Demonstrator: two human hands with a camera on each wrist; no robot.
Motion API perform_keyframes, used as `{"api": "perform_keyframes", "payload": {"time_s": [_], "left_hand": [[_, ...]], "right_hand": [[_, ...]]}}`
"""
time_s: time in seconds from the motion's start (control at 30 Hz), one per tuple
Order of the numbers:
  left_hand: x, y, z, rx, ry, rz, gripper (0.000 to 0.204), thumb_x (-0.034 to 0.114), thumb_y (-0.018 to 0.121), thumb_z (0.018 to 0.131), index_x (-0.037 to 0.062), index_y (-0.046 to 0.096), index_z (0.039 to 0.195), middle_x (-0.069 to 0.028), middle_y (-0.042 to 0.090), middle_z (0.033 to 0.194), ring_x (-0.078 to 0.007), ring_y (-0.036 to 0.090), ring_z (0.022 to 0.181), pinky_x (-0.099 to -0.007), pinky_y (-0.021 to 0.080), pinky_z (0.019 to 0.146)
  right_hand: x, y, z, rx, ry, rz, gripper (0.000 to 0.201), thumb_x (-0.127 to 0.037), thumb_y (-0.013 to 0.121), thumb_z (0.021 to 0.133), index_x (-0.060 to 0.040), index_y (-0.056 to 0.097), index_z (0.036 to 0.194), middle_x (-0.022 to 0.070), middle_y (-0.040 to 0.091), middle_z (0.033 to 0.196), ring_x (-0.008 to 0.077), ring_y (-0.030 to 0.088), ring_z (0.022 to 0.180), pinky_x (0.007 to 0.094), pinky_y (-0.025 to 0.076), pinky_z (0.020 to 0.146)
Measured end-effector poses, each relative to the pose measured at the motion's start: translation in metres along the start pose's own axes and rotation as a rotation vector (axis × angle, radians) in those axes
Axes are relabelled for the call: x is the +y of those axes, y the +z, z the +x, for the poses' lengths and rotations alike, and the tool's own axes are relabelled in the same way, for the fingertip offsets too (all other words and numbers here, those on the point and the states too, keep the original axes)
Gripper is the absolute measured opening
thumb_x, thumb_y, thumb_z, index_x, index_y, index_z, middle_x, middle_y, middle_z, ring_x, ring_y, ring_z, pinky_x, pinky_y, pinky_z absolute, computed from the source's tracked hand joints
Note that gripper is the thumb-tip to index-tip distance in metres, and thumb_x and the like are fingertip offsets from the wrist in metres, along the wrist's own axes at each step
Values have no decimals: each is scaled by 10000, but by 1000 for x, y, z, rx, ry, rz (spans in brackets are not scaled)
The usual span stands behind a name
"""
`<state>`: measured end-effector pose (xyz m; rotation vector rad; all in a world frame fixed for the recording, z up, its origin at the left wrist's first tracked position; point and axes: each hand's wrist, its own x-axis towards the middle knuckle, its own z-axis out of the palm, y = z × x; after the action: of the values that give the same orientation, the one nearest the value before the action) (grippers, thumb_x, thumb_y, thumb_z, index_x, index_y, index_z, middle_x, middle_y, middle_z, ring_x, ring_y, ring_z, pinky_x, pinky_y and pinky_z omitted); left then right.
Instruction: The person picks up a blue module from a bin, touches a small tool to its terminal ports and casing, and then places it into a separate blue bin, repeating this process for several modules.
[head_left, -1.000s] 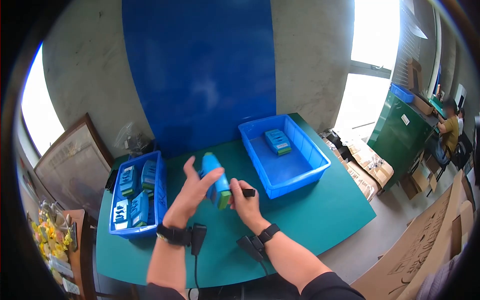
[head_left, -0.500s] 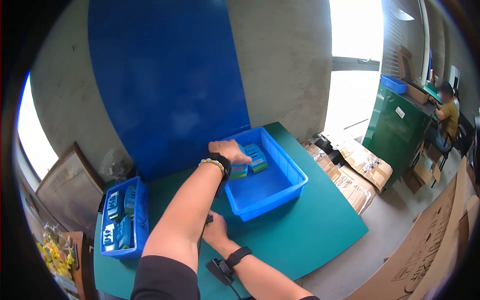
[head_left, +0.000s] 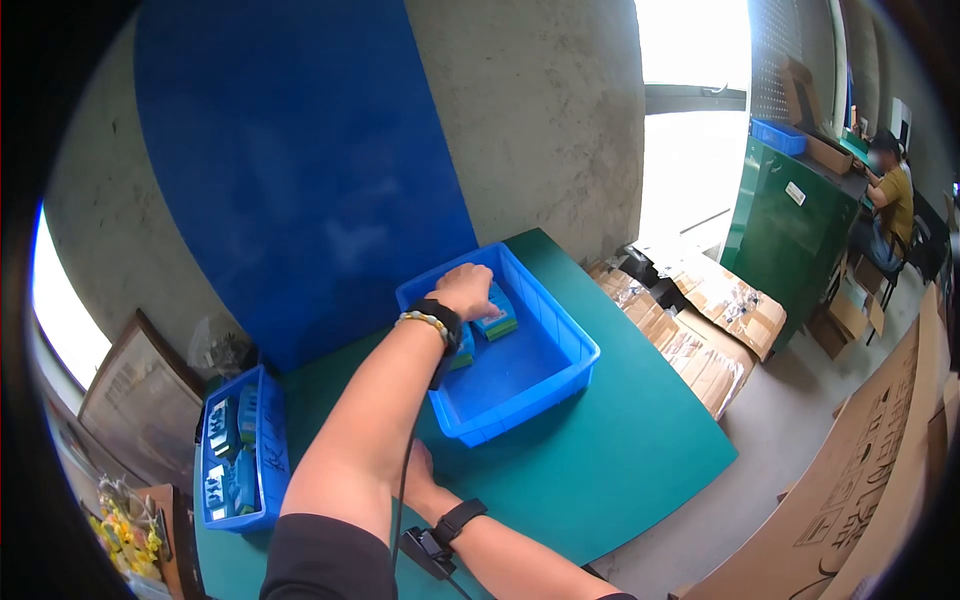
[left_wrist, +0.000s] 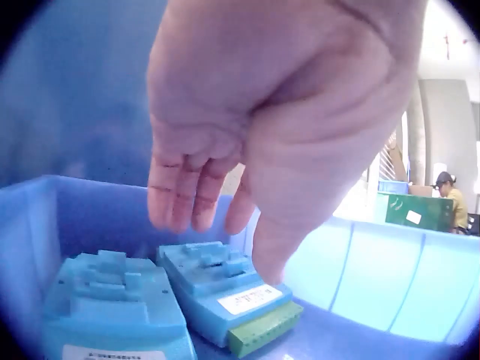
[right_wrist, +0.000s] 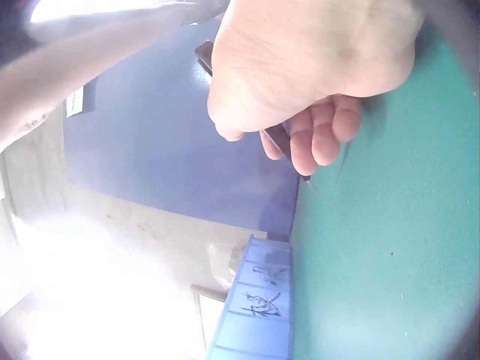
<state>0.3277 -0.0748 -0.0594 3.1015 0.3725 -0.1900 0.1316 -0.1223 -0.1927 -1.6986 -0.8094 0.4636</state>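
My left hand is over the large blue tray, its fingers loosely bent downward and holding nothing. Beneath it in the left wrist view lie two light-blue modules side by side: one at the left, the other with a white label and a green terminal strip, close under the thumb of the hand. Whether the thumb touches it I cannot tell. Low over the green table, my right hand curls round a thin dark tool, seen in the right wrist view with its tip poking out below the fingers.
A narrower blue bin with several blue modules stands at the table's left end. Behind the table rises a blue panel. Cartons lie to the right, and a person sits farther back.
My left hand has carried a module from in front of me into the large tray and let it go there. My right hand has moved lower and left, still gripping the tool. The view has turned right.
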Motion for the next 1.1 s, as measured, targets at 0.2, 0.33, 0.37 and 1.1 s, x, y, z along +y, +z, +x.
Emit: {"api": "perform_keyframes", "payload": {"time_s": [0.2, 0.33, 0.37, 1.1], "left_hand": [[17, 21, 9, 101, -5, 101, 277, 203, 731, 769, 43, 660, 984, -173, 657, 1054, -347, 620, 1012, -419, 508, 863], [12, 12, 4, 140, 50, 21, 241, 176, 714, 787, -4, 648, 934, -192, 659, 1026, -365, 615, 1027, -408, 516, 884], [1, 15, 7, 262, 112, 10, 184, 153, 645, 825, -1, 640, 926, -202, 659, 987, -371, 624, 978, -427, 514, 841], [-111, 131, -304, 326, -20, -2175, 183, 143, 565, 944, 15, 565, 1074, -41, 604, 990, -147, 614, 909, -296, 516, 848]], "right_hand": [[47, 35, 8, 10, 39, 393, 402, -407, 605, 828, -83, 601, 1066, 162, 644, 1069, 334, 599, 1024, 426, 472, 820], [18, 16, 6, 45, -66, 64, 304, -363, 590, 855, -82, 625, 966, 182, 660, 914, 375, 621, 904, 433, 488, 741], [18, 20, 6, 48, -61, 35, 278, -348, 590, 860, -84, 630, 939, 187, 660, 870, 385, 624, 870, 436, 491, 716], [-18, -20, -7, 240, -98, 628, 272, -255, 591, 935, -30, 578, 1088, 30, 606, 841, 76, 559, 629, 229, 479, 509]]}}
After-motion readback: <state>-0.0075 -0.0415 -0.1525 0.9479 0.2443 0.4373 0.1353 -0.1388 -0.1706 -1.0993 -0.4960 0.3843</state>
